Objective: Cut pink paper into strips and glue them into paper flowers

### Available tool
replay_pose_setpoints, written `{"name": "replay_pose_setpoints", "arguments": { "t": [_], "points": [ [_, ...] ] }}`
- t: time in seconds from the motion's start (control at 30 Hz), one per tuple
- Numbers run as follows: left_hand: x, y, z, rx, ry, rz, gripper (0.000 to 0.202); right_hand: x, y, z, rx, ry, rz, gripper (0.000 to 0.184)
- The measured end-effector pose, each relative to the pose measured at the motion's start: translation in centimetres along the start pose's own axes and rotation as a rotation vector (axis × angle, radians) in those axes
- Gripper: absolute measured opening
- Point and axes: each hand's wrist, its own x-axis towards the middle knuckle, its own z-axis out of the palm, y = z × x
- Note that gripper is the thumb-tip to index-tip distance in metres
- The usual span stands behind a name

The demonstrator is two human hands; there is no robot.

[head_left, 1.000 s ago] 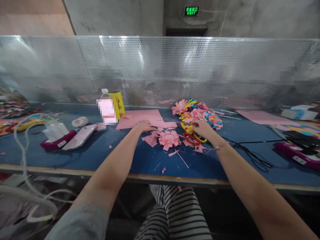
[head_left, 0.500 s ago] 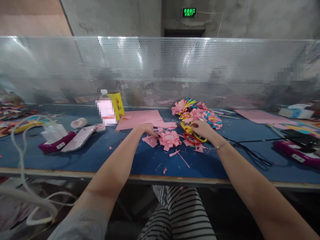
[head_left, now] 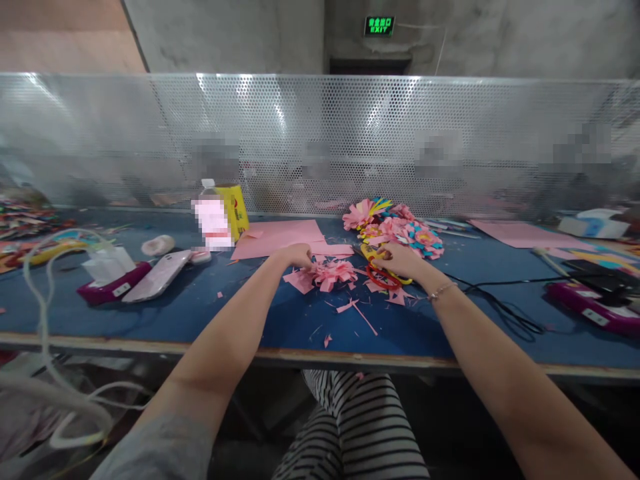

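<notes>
My left hand [head_left: 296, 256] pinches the left edge of a pink paper flower [head_left: 335, 273] and tips it up off the blue table [head_left: 200, 313]. My right hand [head_left: 400, 260] rests closed on the yellow and red scissors [head_left: 379, 267] just right of the flower. Pink paper scraps [head_left: 357, 307] lie scattered around and in front of both hands. Behind my left hand lies a pink paper sheet [head_left: 280, 237].
A pile of finished paper flowers [head_left: 395, 227] sits behind the scissors. A bottle [head_left: 214, 217] and yellow box [head_left: 237, 210] stand at back left. A tissue pack holder [head_left: 110, 277], a pouch [head_left: 159, 275], a black cable [head_left: 495, 303] and a perforated metal screen [head_left: 320, 140] surround the spot.
My left hand slid right from the pink sheet to the paper flower, gripped its edge and lifted that side. My right hand stayed on the scissors.
</notes>
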Motion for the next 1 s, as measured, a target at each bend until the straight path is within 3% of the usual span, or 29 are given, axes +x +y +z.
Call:
{"name": "replay_pose_setpoints", "arguments": {
  "t": [0.1, 0.2, 0.37, 0.7, 0.83, 0.93, 1.0],
  "points": [
    [0.6, -0.2, 0.7, 0.062, 0.162, 0.052, 0.044, 0.0, 0.0, 0.1, 0.012, 0.006, 0.003, 0.038],
    [1.5, -0.2, 1.6, 0.117, 0.301, 0.206, 0.035, 0.1, 0.2, 0.3, 0.034, 0.009, 0.004, 0.036],
    [2.6, -0.5, 2.7, 0.089, 0.303, 0.34, 0.025, 0.2, 0.1, 0.2, 0.002, 0.007, -0.016, 0.029],
    [1.7, 0.1, 1.8, 0.201, 0.33, 0.326, 0.027, 0.2, 0.2, 0.2, -0.005, 0.012, -0.006, 0.027],
    [1.3, 0.1, 1.5, -0.016, 0.431, 0.234, 0.027, 0.2, 0.2, 0.1, -0.018, -0.001, -0.009, 0.028],
    [1.3, 0.1, 1.1, -0.336, 0.545, 0.163, 0.026, 0.2, 0.1, 0.0, -0.019, -0.02, -0.01, 0.027],
    [1.3, 0.2, 0.9, -0.593, 0.559, 0.121, 0.026, 0.1, 0.0, 0.0, -0.024, -0.022, 0.004, 0.027]
  ]
}}
